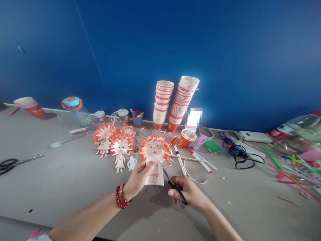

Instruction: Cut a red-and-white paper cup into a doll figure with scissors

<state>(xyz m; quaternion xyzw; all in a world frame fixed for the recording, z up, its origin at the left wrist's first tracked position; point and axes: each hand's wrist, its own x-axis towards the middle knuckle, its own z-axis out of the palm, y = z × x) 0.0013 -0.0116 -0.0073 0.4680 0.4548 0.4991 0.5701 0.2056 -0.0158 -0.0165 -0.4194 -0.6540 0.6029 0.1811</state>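
My left hand (137, 179) pinches a paper doll (153, 174) made from a cut-up cup, with an orange-and-white fringe round a drawn face and a dress and legs drawn below on white paper. Black-handled scissors (178, 192) are gripped in my right hand (188, 192). Their blades point up and left to the right edge of the doll's paper, beside my left thumb. To the left lie finished-looking cut-out dolls (120, 150) with similar fringed heads. A small white paper dress shape (132, 163) lies between them and my left hand.
Two tall stacks of paper cups (163, 103) stand against the blue wall. Markers (180, 160), a red cup of scraps (187, 139) and a glue gun (234, 147) with its black cord lie rightward. Another pair of scissors (17, 163) and a ruler (67, 140) lie left.
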